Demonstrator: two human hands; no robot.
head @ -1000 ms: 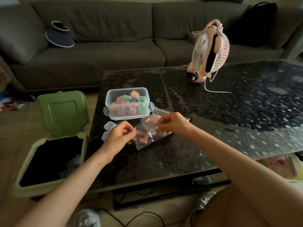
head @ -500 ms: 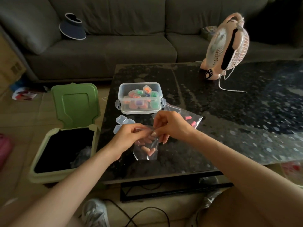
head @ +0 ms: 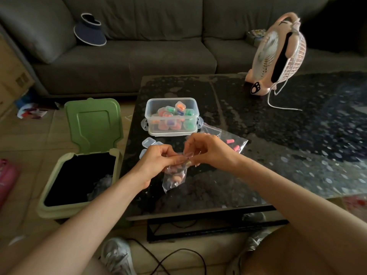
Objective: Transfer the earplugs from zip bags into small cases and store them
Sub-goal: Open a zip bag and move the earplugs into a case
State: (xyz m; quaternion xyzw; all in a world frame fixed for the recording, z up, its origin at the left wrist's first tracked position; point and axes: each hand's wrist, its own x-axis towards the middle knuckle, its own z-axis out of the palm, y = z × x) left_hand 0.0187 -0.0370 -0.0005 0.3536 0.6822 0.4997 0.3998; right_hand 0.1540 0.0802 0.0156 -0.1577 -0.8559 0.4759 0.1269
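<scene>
Over the near left part of the desk [head: 268, 181], as the head camera shows it, both hands meet at the mouth of a small clear zip bag [head: 174, 178]. The left hand [head: 156, 162] pinches one lip of the bag's top edge between thumb and fingers. The right hand [head: 211, 151] pinches the other lip just beside it, the fingertips nearly touching. The bag hangs down from that shared grip, its long axis near vertical and slightly tilted; whether its lower end touches the desk I cannot tell. A few pale orange earplugs [head: 176, 178] sit bunched in its lower half, below both hands. Opening the seal looks like the step in hand, which calls for the hands to pull apart sideways. Empty small cases [head: 148, 141] lie just beyond the left hand, the nearer one to them. The clear storage box [head: 171, 118] of filled cases stands behind, and a second zip bag [head: 233, 144] lies flat beyond the right hand.
</scene>
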